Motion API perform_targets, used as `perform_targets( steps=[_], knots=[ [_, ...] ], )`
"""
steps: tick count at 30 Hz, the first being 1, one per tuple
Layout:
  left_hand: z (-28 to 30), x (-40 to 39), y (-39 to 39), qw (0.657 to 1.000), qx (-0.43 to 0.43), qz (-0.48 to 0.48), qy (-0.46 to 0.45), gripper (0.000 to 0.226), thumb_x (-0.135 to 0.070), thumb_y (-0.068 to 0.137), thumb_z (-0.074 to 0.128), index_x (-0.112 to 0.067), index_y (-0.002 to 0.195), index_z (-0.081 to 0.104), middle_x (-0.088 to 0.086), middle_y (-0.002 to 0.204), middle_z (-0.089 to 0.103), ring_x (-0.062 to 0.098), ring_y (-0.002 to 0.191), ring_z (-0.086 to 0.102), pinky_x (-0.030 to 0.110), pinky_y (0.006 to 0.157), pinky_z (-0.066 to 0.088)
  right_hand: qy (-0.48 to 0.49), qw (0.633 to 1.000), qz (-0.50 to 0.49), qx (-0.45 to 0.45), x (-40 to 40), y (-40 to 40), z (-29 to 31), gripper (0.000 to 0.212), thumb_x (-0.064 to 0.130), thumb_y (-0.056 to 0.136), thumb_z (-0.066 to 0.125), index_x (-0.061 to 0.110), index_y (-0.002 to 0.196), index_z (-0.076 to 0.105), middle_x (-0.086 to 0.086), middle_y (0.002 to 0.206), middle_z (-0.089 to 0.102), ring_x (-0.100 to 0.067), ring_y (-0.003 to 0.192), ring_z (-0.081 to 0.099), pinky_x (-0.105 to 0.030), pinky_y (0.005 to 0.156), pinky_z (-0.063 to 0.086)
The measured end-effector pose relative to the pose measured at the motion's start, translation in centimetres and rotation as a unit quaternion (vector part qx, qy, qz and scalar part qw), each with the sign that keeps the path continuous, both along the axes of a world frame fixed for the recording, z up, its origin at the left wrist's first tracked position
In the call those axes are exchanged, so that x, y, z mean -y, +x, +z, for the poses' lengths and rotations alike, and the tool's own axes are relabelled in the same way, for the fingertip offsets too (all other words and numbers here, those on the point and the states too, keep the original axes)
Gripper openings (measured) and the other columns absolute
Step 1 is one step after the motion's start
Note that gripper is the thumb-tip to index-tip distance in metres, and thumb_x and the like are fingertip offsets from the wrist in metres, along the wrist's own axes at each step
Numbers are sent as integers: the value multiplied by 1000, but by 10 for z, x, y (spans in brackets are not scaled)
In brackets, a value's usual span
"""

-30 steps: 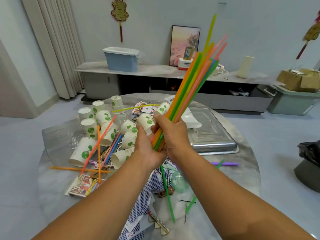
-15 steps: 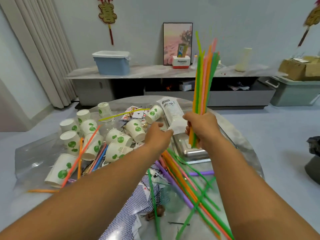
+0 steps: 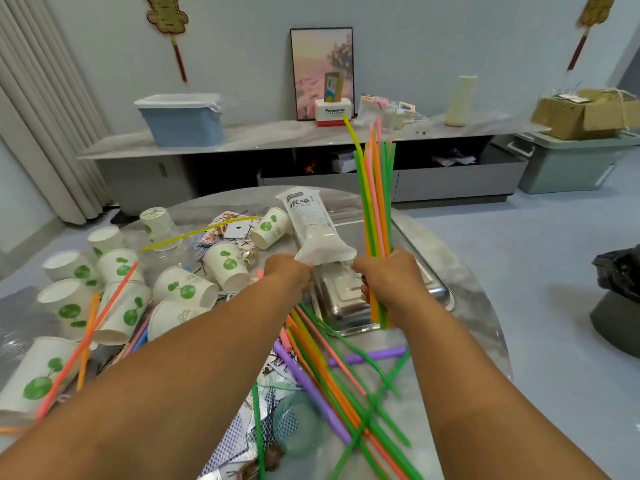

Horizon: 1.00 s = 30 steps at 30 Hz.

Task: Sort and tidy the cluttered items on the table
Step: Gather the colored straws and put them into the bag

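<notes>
The step in hand looks like gathering the straws and getting them back into their bag. The right hand (image 3: 388, 282) grips a bundle of straws (image 3: 375, 209) in its fist, held upright over the steel tray (image 3: 349, 306), the tips fanning out a little at the top. The left hand (image 3: 287, 275) reaches to the near end of the plastic straw bag (image 3: 311, 230), which lies across the tray's far left edge; its fingers are curled at the bag's mouth and seem to pinch it, though the fingertips are hidden behind the hand, so I cannot tell how firm the hold is.

Many loose straws (image 3: 332, 379) lie crossed on the table (image 3: 467, 306) just this side of the tray, between the forearms. More straws (image 3: 86, 341) lie among the tipped paper cups (image 3: 187, 289) left of the tray. Playing cards (image 3: 235, 230) are scattered beyond the cups, left of the bag.

The sorting is far from done, by the look of it. The next move probably calls for opening the bag's mouth with the left hand and feeding the bundle's lower ends in straight, keeping them squared so none catch on the thin plastic. The bag looks limp, so it may fold shut unless it is held taut.
</notes>
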State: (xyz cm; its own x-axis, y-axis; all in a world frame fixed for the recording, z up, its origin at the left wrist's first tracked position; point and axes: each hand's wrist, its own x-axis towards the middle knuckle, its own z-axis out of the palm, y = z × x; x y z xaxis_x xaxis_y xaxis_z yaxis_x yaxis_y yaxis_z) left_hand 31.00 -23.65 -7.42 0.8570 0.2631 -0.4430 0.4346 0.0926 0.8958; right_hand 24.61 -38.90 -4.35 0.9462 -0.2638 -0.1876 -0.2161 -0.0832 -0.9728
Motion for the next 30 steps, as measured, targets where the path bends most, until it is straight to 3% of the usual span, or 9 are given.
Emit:
perform_targets(
  steps=[4, 9, 13, 16, 18, 21, 23, 26, 30],
  knots=[
    [17, -6, -14, 998, 36, 13, -41, 16, 10, 96, 55, -5, 92, 57, 17, 87, 62, 21, 70, 63, 32, 68, 61, 15, 1000, -9, -1, 2, -4, 5, 27, 12, 86, 70, 6, 108, 57, -13, 83, 59, -19, 59, 57, -31, 57, 55],
    [52, -36, -61, 985, 148, -85, 39, 14, -2, 99, 60, -8, 87, 54, 14, 97, 61, 23, 97, 64, 40, 97, 56, 71, 997, -35, 10, 3, -9, 15, 17, 12, 89, 71, 6, 100, 59, -8, 69, 53, -17, 54, 52, -31, 54, 51],
    [75, -81, -107, 962, 222, -153, 43, 10, -10, 102, 57, -8, 92, 54, 14, 110, 71, 24, 111, 69, 27, 90, 57, 155, 987, -35, 14, 2, -18, 32, 23, 20, 91, 75, 9, 90, 54, -5, 60, 48, -15, 49, 46, -30, 52, 49],
    [89, -111, -144, 948, 245, -194, 63, 6, -15, 102, 56, -12, 97, 57, 17, 112, 71, 28, 113, 68, 46, 106, 49, 225, 973, 14, -37, -7, -26, 43, 30, 31, 89, 78, 10, 93, 57, -2, 54, 47, -14, 44, 45, -28, 49, 48],
    [97, -123, -168, 941, 253, -222, 35, 7, -16, 99, 57, -10, 98, 55, 15, 111, 72, 27, 115, 67, 44, 109, 47, 286, 952, 71, -78, -19, -32, 53, 35, 36, 84, 80, 10, 92, 59, 2, 53, 46, -10, 40, 45, -24, 45, 46],
    [103, -140, -193, 934, 233, -271, 1, 36, -35, 86, 77, -9, 99, 56, 27, 120, 65, 31, 120, 63, 50, 114, 40, 354, 919, 142, -98, -36, -45, 72, 34, 35, 74, 84, 13, 77, 58, 5, 56, 46, -5, 38, 46, -22, 41, 46],
    [106, -151, -209, 928, 231, -292, 1, 34, -28, 83, 78, -7, 100, 57, 33, 117, 59, 35, 116, 61, 54, 116, 37, 333, 922, 173, -98, -45, -57, 85, 29, 27, 82, 81, 13, 74, 58, 4, 57, 46, -5, 38, 46, -22, 39, 46],
    [118, -162, -231, 923, 215, -319, -1, 35, -10, 81, 60, -2, 114, 53, 11, 122, 65, 21, 116, 64, 38, 107, 49, 248, 948, 183, -72, -61, -77, 96, 23, 16, 87, 74, 12, 73, 57, 3, 54, 48, -7, 39, 44, -22, 41, 44],
    [139, -176, -242, 932, 187, -310, -5, 89, -43, 64, 85, -44, 143, 43, -13, 142, 59, 5, 130, 56, 38, 109, 40, 114, 976, 178, 55, -84, -114, 111, 17, 11, 87, 75, 7, 79, 60, -1, 53, 48, -12, 44, 43, -25, 46, 42]
  ],
)
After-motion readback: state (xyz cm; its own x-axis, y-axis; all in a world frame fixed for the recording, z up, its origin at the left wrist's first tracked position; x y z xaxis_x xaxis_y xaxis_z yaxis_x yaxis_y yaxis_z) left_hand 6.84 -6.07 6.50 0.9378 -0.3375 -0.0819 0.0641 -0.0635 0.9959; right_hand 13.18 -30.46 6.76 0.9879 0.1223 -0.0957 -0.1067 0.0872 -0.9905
